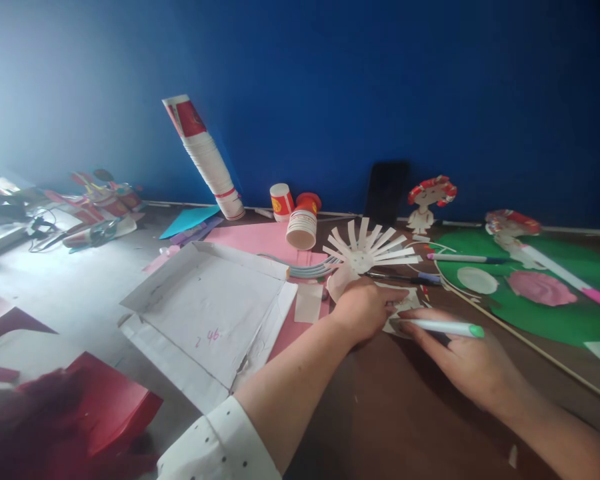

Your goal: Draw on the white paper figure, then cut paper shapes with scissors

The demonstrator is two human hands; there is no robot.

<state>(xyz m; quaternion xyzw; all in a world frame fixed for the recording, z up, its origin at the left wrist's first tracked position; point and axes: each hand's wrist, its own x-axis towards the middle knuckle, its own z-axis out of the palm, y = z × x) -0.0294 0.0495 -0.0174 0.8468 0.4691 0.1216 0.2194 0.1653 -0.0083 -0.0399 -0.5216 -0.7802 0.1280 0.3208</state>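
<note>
My right hand [450, 353] is closed around a white marker with a green end [450, 327], its tip low over a small piece of pale paper [413, 300] on the brown table. My left hand [364, 310] holds that paper down, index finger stretched across it and the other fingers curled. Dark marks show on the paper, though the fingers partly cover them. Just behind my left hand lies a paper cup cut into spread strips [360, 259]. A dark pen [405, 277] rests beyond the paper.
A white box lid [215, 313] lies left. Behind stand a tall leaning stack of paper cups [210, 163], more cups [301, 227], a phone [387, 190] and a paper figure [425, 207]. Right are a green sheet [525, 313], a pink-capped marker [565, 273] and a thin stick [535, 350].
</note>
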